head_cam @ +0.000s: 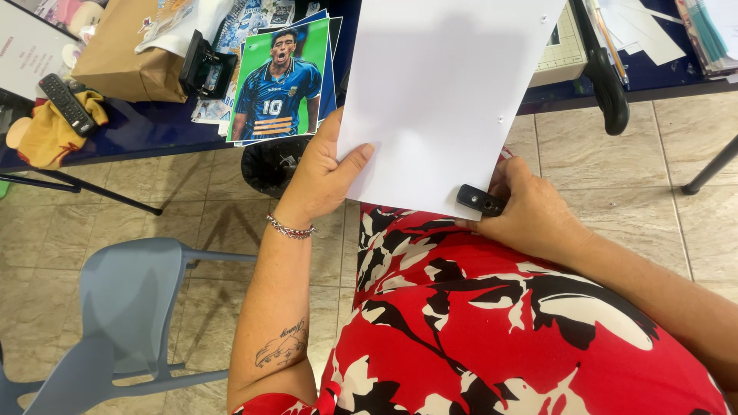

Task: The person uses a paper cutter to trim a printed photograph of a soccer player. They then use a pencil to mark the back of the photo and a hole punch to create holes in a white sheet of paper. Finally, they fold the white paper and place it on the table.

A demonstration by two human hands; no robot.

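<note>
— Two hands on one white sheet [438, 92], mid-frame: left hand [319, 180] pinches its lower-left edge, thumb on top; right hand [530, 215] is closed around a small black hole punch [480, 200] at the bottom corner.

— Punching it well?

— Probably seat the edge fully in the slot and keep the paper flat.

— Room?

— Open lap below; the dark worktop [154, 131] edge with the photo prints [278, 81] sits above, grey chair [131, 307] lower left.

so there's a dark blue table [146, 127] with a glossy footballer photo print [275, 81], black remote control [65, 102], yellow cloth [48, 137] and brown paper bag [123, 61] on it.
</note>
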